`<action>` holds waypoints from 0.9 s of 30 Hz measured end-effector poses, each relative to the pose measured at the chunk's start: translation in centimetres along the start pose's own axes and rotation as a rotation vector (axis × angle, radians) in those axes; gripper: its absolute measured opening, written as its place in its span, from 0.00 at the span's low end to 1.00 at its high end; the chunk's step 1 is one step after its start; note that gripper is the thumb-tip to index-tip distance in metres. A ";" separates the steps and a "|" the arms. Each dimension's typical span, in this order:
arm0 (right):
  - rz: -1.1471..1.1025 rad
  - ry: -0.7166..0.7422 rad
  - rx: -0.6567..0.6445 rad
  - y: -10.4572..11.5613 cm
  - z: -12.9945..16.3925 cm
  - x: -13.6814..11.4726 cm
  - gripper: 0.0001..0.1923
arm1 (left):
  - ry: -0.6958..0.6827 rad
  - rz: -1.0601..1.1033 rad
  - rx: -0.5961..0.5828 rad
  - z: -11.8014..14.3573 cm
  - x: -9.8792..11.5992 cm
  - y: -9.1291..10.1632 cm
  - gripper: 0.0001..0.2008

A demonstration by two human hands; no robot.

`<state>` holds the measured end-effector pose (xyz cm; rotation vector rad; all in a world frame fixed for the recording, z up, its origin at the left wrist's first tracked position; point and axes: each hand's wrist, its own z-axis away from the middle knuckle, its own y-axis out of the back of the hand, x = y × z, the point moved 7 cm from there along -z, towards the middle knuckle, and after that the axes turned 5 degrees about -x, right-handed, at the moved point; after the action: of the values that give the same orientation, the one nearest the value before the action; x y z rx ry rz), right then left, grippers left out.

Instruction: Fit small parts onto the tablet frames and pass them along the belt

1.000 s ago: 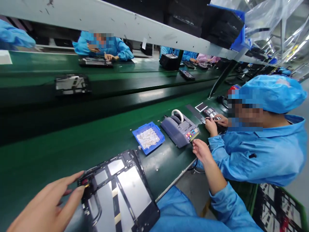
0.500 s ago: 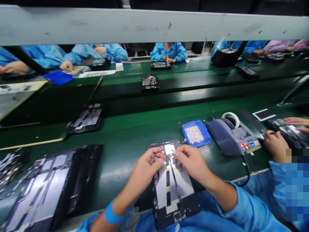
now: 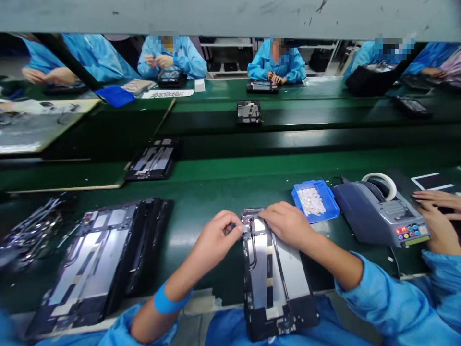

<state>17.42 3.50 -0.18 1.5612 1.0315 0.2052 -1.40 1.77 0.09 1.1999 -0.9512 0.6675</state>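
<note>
An opened tablet [image 3: 295, 264], its silver inner plates, dark ribbon cables and small boards exposed, lies in front of me, overhanging the bench's near edge. At its upper left corner is my left hand [image 3: 218, 235], thumb and forefinger pinched together; anything between the tips is too small to make out. My right hand [image 3: 286, 223] lies over the upper right part of the tablet, fingers bent onto its top edge and gripping there. Between the two hands a white square patch [image 3: 259, 225] shows near the tablet's top.
A stack of opened tablets [image 3: 97, 259] stands left, beside a heap of thin parts [image 3: 36, 230]. Right are a blue tray [image 3: 333, 211] of small white pieces, a tape dispenser [image 3: 378, 211] and a co-worker's hand [image 3: 437, 226]. Another tablet [image 3: 153, 161] lies farther back; people sit opposite.
The view has shifted, so the scene sits farther right. My left hand has gone from the white patch to the tablet's upper left corner; my right hand has moved onto the top edge.
</note>
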 end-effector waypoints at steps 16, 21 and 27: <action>0.331 0.315 -0.214 -1.7 -1.0 -0.5 0.14 | -0.230 -0.493 -0.110 -0.4 1.4 -1.8 0.08; 0.306 0.332 -0.210 -1.9 -1.0 -0.3 0.13 | -0.061 -0.303 -0.084 -2.4 0.2 -1.5 0.08; 0.312 0.326 -0.205 -1.9 -1.0 -0.2 0.13 | 0.012 -0.327 -0.097 -3.7 -0.7 -2.0 0.07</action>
<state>15.72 3.95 -1.51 1.5223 0.9730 0.7787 0.90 4.81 -1.74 1.2286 -0.7456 0.3633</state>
